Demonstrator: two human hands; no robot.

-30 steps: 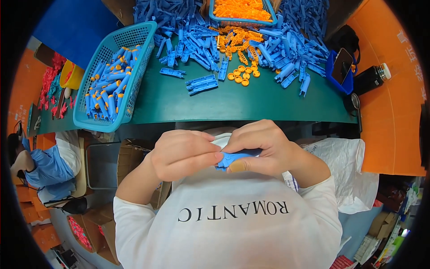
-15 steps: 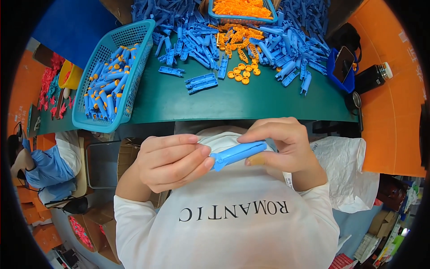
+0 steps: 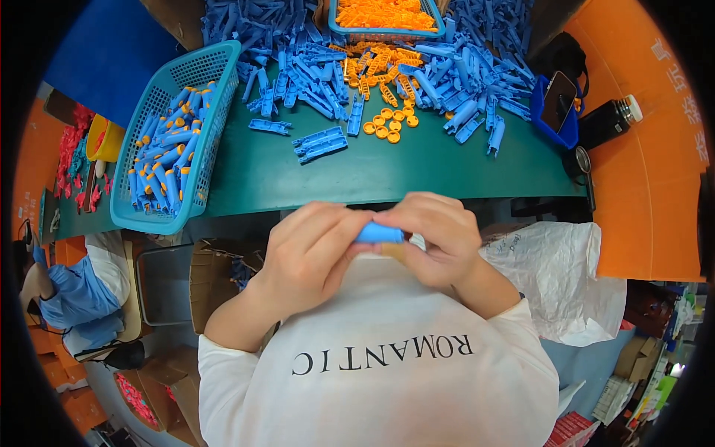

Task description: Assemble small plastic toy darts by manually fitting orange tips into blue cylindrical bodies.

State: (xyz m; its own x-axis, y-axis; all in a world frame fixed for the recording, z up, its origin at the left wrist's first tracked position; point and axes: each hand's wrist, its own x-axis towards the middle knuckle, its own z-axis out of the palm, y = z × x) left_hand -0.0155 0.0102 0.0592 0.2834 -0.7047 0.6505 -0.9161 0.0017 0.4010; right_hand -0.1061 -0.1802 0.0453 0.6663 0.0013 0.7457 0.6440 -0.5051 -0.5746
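Observation:
Both my hands are closed around a blue plastic tube-shaped part (image 3: pixel 380 233) just in front of the table edge. My left hand (image 3: pixel 313 249) wraps its left end, and my right hand (image 3: pixel 439 235) pinches the right end between thumb and fingers. Much of the part is hidden by the fingers. Ahead lie small round orange caps (image 3: pixel 383 119), some joined blue half-shells (image 3: pixel 320 144) and loose orange ladder-like strips (image 3: pixel 380 63). Heaps of blue shells (image 3: pixel 462 82) spread behind them.
A light-blue basket (image 3: pixel 119 212) of orange-tipped blue tubes stands at the left. Another basket (image 3: pixel 387 32) of orange pieces sits at the back. To the right are a blue tray (image 3: pixel 567 138) with a phone and a black bottle (image 3: pixel 599 125). Another person (image 3: pixel 82 283) sits far left.
Both hands have drawn closer together around the blue part and now cover more of it. It sits more level, higher against the table edge. The whole view has shifted slightly.

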